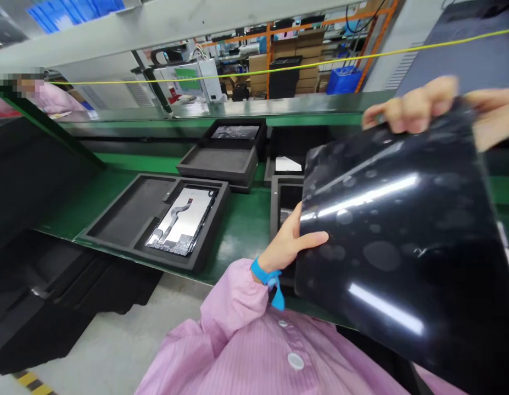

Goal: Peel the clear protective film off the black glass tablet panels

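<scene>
A large glossy black screen panel is held up tilted close to the camera, with light streaks and roundish marks on its face. My left hand, with a blue band at the wrist, grips its left edge, thumb on the front. Over its top edge curl the fingers of my right hand, slightly blurred. Behind the panel, a dark foam tray is partly covered. To the left, an open foam tray holds a silver display module with a flat cable.
Stacked foam trays stand farther back on the green bench. Another tray beside them contains a white piece. A yellow cord crosses above the bench. At far left, a person in a pink sleeve is partly visible.
</scene>
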`<state>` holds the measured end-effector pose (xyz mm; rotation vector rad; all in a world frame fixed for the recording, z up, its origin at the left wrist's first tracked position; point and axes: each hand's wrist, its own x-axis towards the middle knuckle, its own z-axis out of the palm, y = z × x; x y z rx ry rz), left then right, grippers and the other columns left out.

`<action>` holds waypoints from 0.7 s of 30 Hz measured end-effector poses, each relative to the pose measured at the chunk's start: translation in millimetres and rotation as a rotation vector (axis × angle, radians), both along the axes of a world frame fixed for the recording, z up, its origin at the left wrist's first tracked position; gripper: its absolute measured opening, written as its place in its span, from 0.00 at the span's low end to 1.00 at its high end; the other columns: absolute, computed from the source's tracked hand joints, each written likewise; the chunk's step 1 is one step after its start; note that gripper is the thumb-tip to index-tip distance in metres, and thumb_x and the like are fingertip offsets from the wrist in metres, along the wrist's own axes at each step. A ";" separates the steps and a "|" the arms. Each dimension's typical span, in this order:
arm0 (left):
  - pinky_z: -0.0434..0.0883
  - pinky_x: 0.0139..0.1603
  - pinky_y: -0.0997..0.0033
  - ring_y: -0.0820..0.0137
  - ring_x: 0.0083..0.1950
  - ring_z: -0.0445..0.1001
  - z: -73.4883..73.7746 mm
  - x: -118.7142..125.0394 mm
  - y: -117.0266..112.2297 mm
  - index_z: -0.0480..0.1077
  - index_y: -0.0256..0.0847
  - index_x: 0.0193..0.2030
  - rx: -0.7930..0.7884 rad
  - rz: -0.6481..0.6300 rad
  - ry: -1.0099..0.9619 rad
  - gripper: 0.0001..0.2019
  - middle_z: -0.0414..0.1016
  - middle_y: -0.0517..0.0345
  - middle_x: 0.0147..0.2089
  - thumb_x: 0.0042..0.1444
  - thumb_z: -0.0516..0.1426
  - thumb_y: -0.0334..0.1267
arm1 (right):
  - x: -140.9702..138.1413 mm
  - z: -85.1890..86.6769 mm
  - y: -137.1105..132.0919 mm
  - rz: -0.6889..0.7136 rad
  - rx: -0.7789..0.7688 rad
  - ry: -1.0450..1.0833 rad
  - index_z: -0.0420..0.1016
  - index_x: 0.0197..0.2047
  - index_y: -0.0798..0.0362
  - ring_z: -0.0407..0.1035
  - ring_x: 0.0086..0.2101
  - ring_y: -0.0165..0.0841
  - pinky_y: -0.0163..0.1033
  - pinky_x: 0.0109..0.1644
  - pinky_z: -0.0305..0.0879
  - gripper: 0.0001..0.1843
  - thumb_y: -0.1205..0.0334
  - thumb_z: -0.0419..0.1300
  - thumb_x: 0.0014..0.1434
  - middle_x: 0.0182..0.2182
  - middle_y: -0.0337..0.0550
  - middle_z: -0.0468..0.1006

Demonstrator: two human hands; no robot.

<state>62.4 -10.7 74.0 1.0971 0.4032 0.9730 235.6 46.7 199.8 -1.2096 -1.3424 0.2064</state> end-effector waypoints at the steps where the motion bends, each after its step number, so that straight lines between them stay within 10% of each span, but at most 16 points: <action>1: 0.66 0.58 0.57 0.56 0.59 0.70 2.6 -0.1 -6.6 0.62 0.40 0.58 -0.038 0.020 -0.063 0.27 0.72 0.49 0.57 0.50 0.62 0.36 | 0.1 -11.5 3.2 0.056 -0.010 0.117 0.61 0.39 0.55 0.70 0.39 0.35 0.45 0.49 0.69 0.31 0.66 0.18 0.58 0.34 0.52 0.69; 5: 0.68 0.56 0.62 0.61 0.53 0.73 6.2 -6.8 -25.8 0.63 0.40 0.56 -0.049 0.226 -0.062 0.24 0.75 0.53 0.51 0.52 0.61 0.31 | 10.2 -53.8 6.5 0.326 -0.231 0.341 0.65 0.37 0.58 0.72 0.42 0.37 0.43 0.49 0.69 0.25 0.65 0.27 0.58 0.43 0.59 0.74; 11: 0.66 0.61 0.62 0.62 0.59 0.70 1.9 -11.4 -36.1 0.60 0.41 0.59 0.100 0.291 0.086 0.25 0.71 0.52 0.58 0.55 0.60 0.32 | 24.2 -83.0 -16.1 -0.059 -0.193 -0.101 0.76 0.45 0.59 0.73 0.41 0.39 0.44 0.52 0.66 0.21 0.56 0.52 0.56 0.41 0.51 0.78; 17: 0.63 0.64 0.66 0.65 0.63 0.67 1.9 -15.1 -48.9 0.57 0.44 0.64 0.110 0.285 0.158 0.29 0.67 0.54 0.62 0.57 0.58 0.31 | 18.3 -91.7 -42.3 -0.355 -0.048 -0.475 0.78 0.45 0.55 0.73 0.41 0.43 0.48 0.51 0.66 0.17 0.58 0.50 0.62 0.41 0.48 0.78; 21: 0.65 0.63 0.66 0.63 0.63 0.67 4.4 -20.5 -55.4 0.56 0.44 0.65 0.069 0.296 0.149 0.29 0.67 0.54 0.63 0.57 0.59 0.32 | 16.0 -83.3 -71.2 -0.254 0.211 -0.564 0.76 0.34 0.50 0.66 0.53 0.41 0.51 0.58 0.62 0.08 0.62 0.55 0.61 0.48 0.43 0.75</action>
